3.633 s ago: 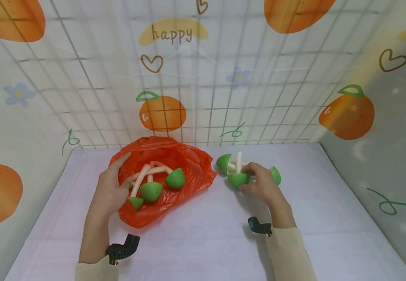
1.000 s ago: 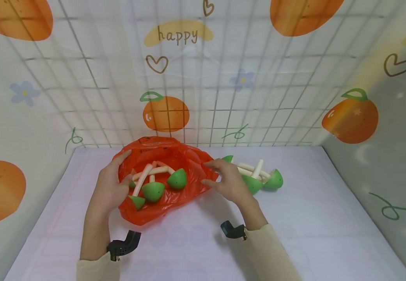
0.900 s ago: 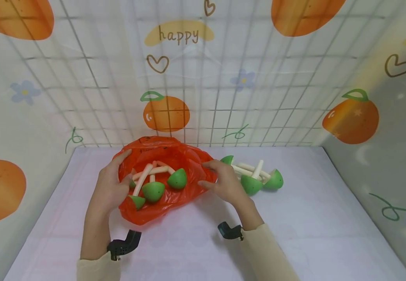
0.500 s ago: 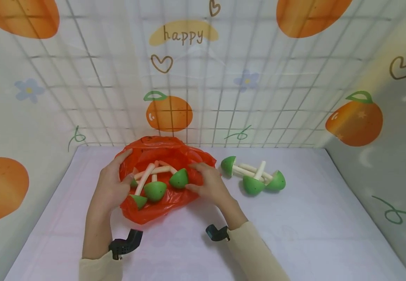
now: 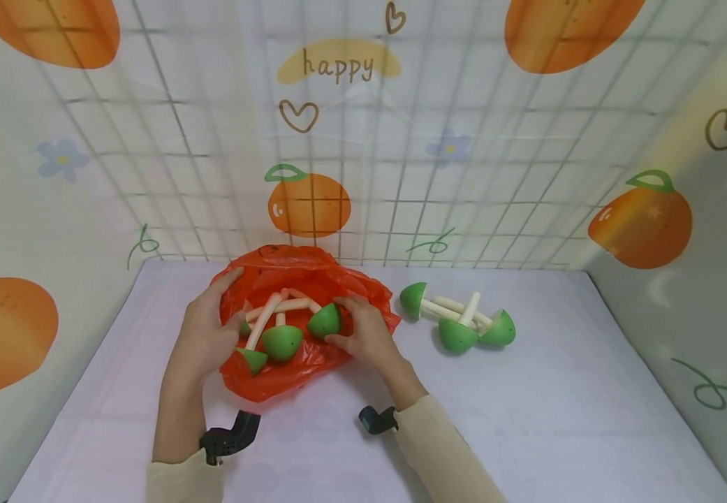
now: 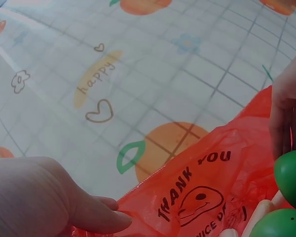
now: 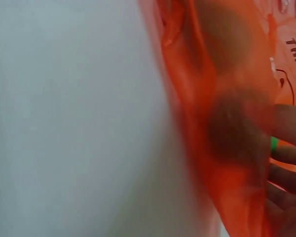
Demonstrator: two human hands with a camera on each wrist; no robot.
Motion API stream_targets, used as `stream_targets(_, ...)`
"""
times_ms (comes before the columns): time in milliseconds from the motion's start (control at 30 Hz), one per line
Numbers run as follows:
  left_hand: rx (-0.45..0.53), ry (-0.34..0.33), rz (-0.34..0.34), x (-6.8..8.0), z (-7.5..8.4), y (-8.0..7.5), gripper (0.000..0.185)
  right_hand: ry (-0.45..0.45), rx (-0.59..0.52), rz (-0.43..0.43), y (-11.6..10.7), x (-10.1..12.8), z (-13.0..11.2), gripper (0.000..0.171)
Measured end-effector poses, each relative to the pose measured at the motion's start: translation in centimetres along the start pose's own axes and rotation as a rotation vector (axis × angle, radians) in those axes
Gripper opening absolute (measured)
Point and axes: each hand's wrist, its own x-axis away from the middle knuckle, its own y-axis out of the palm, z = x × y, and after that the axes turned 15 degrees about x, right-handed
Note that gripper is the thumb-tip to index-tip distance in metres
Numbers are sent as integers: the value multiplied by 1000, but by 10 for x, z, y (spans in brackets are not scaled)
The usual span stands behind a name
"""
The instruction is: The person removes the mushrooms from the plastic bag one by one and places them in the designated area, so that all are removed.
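A red plastic bag (image 5: pixel 275 388) lies with its mouth facing me, holding several toy mushrooms with pale stems and green dotted caps. At the bag's left edge, my left hand (image 5: pixel 202 332) grips the plastic, its thumb on the inner side. My right hand (image 5: pixel 366 332) reaches into the right of the mouth, fingers and thumb around the cap of the rightmost mushroom (image 5: pixel 324 321). The left wrist view shows those fingers behind a green cap (image 6: pixel 291 177). In the right wrist view, a fold of the bag (image 7: pixel 187 98) hides most of what that hand holds.
Three more toy mushrooms (image 5: pixel 459 335) lie in a pile on the white tabletop (image 5: pixel 558 419), right of the bag. A patterned curtain with a wire grid (image 5: pixel 363 154) stands behind the table, and side walls close in left and right.
My right hand has left the mushrooms on the right and moved left into the bag, reaching the rightmost mushroom there. My left hand keeps its place at the bag's edge.
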Motion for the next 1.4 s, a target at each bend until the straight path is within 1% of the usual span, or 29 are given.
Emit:
stream_targets(167, -10, -13, 5, -1, 1, 2, 71, 9, -13, 34, 7, 0, 2, 72)
stream_targets(300, -12, -10, 6, -1, 0, 3, 72, 13, -25, 50, 10, 0, 3, 73)
stream_targets(433, -15, -10, 4, -1, 0, 4, 72, 19, -24, 53, 12, -1, 4, 73)
stream_targets(633, -21, -29, 5, -1, -1, 6, 71, 33, -15, 56, 16, 0, 5, 70)
stream_targets(833, -27, -18, 5, -1, -1, 8, 71, 33, -19, 71, 16, 3, 6, 66)
stream_targets(1033, -27, -19, 2, -1, -1, 7, 71, 23, -57, 88, 8, 8, 3, 64)
stream_targets(1133, -32, -26, 2, 0, 0, 6, 72, 14, -57, 107, 2, 11, 2, 64)
stream_targets(1400, -26, -21, 4, 1, 2, 5, 71, -41, -101, 137, -16, 20, -3, 65)
